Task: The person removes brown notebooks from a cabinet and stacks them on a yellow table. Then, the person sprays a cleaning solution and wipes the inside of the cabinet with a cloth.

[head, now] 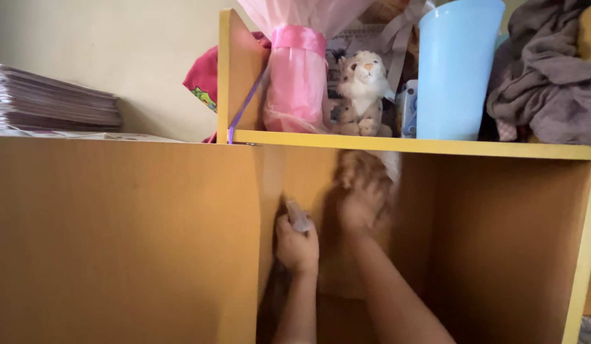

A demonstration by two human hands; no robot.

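Observation:
Both my arms reach into an open wooden cabinet compartment [499, 242]. My left hand [297, 245] is closed around a small pale object [297, 216] by the left inner wall; what the object is cannot be told. My right hand [362, 204] is blurred, raised near the back panel just under the yellow-edged shelf [435, 146], and seems to press a brownish cloth-like thing [359, 172] against the back. Whether it grips that thing is unclear.
On the shelf above stand a pink wrapped bundle [299, 76], a spotted plush cat [364, 92], a tall light-blue cup [455, 70] and a heap of grey cloth [550, 76]. A stack of papers [47, 99] lies on the cabinet top at left.

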